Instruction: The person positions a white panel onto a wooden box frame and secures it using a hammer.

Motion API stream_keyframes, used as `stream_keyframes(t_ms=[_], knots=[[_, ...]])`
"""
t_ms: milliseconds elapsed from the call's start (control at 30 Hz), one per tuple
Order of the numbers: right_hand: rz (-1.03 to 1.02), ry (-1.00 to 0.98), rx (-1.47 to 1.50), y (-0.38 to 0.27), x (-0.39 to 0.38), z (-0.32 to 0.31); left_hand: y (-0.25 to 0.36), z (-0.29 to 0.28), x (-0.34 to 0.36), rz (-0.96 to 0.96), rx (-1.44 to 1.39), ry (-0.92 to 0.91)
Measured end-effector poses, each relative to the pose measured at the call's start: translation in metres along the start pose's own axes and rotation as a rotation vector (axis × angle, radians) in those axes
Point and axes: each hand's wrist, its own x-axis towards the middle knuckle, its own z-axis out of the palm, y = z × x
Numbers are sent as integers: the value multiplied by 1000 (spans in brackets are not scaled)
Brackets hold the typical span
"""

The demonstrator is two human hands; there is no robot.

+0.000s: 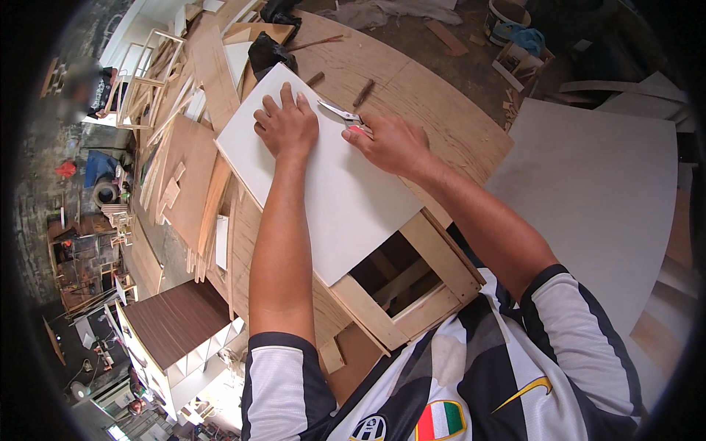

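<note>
Left hand: laid flat on the white sheet, fingers spread and released, pressing the sheet down near its far corner; it grips nothing.
Right hand: fingers clenched round a cutter with a pink grip, the metal blade pointing toward the left hand and lying on the sheet's far right edge.
White sheet: lies tilted on the round plywood worktop, its near corner hanging over an open wooden frame just in front of the person.
Cut so far: no slit, score line or loose offcut shows on the sheet; its edges look whole. The part under the blade is too small to judge.
Stage, as a judgement: the blade seems to be only at the start of its pass along the edge, so the holding and lining-up look done and almost all of the cutting looks left.
Near the blade: two short brown sticks lie on the worktop just beyond the cutter, apart from the sheet.
Left of the sheet: a heap of wood strips and thin boards, some tucked under the sheet's left edge.
Right side: a large pale board lies well apart from the hands.
Lower left: a small model house with a brown roof stands below the worktop.
</note>
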Motion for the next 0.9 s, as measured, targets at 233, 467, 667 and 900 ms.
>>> stream_keyframes(t_ms=[233,467,667,900], knots=[[-43,-11,-41,0,2,1,3,-5,0,-16,-4,-53],[43,-19,210,10,14,9,3,-3,3,-27,-8,-58],[137,-58,320,24,14,0,-1,0,1,-26,15,-36],[78,-96,150,-1,13,-3,0,2,1,-15,12,-7]])
